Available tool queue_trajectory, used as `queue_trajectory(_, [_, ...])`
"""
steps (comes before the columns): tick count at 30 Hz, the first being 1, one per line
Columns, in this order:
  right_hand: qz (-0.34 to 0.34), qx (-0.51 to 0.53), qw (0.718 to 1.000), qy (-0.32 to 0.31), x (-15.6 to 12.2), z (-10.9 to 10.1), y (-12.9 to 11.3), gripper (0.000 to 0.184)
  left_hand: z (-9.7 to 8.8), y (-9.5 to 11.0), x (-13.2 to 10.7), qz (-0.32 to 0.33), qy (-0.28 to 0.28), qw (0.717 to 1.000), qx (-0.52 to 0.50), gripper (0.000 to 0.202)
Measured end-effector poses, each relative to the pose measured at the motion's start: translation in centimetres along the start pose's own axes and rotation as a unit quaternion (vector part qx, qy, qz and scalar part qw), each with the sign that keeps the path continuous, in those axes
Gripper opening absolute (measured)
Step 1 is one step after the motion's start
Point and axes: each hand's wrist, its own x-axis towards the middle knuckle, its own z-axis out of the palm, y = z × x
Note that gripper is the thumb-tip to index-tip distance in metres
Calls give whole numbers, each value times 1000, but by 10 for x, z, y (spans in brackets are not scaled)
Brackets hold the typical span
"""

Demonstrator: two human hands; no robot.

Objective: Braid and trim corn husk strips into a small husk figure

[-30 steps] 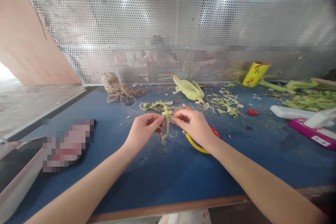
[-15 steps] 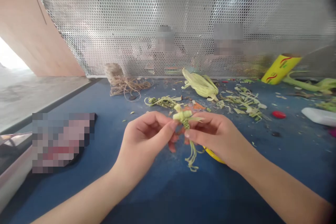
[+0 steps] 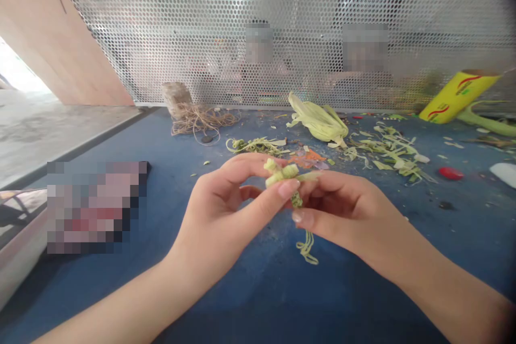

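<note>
Between my hands, over the blue table, is a small braided figure of pale green plant strips (image 3: 282, 173). It has a folded knot on top, a darker braided part below, and thin loose strands (image 3: 307, 251) hanging down. My left hand (image 3: 226, 215) pinches it from the left, thumb pressed over the knot. From the other side my right hand (image 3: 350, 209) is closed at the braid, its thumb below and its fingers partly hidden behind. Just beyond them lie a curled bunch of green strips (image 3: 258, 145) and orange scraps (image 3: 308, 159).
A pale husk bundle (image 3: 318, 121) and shredded strips (image 3: 393, 150) lie farther back. Twine (image 3: 203, 121) sits left; a yellow tube (image 3: 457, 97), red object (image 3: 450, 173) and white object (image 3: 503, 174) are right. A perforated metal screen (image 3: 290, 0) stands behind, with people beyond. A blurred phone-like object (image 3: 99, 207) lies left.
My left thumb has slid right across the knot, and the figure has tilted. My right fingers have shifted slightly down. A yellow curved handle seen beneath my right hand is now hidden. The view has shifted.
</note>
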Motion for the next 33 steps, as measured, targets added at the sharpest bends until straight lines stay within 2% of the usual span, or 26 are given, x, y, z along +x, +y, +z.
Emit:
queue_trajectory(3, [-24, -37, 999, 15, 0, 1, 1, 7, 1, -3, 0, -7, 31, 999, -6, 11])
queue_trajectory(5, [-36, -59, 998, 12, 0, 1, 2, 5, 0, -6, 0, -12, 31, 999, -21, 12])
queue_trajectory(8, [-50, -77, 996, 2, 1, -1, 4, 1, -3, -11, 2, -31, 6, 999, -40, 17])
queue_trajectory(12, [-41, -93, 995, -10, 2, -3, 6, 2, -4, -16, 4, -90, -15, 992, -89, 18])
queue_trajectory(18, [-21, -53, 998, -10, 6, -4, 8, 5, -2, -15, 5, -134, -52, 975, -168, 21])
queue_trajectory(22, [-14, -76, 997, -18, 7, -5, 9, 6, -2, -17, 6, -192, -118, 951, -211, 27])
queue_trajectory(24, [-7, -72, 997, -14, 7, -5, 9, 6, -3, -18, 7, -200, -129, 947, -218, 29])
queue_trajectory(27, [-14, -52, 999, 6, 8, -5, 9, 5, -5, -17, 8, -168, -103, 965, -173, 26])
queue_trajectory(30, [-33, -45, 998, 6, 9, -7, 11, 7, -6, -15, 9, -124, -42, 984, -119, 20])
queue_trajectory(33, [-40, -44, 998, -2, 10, -7, 13, 7, -5, -15, 8, -111, -16, 987, -112, 19])
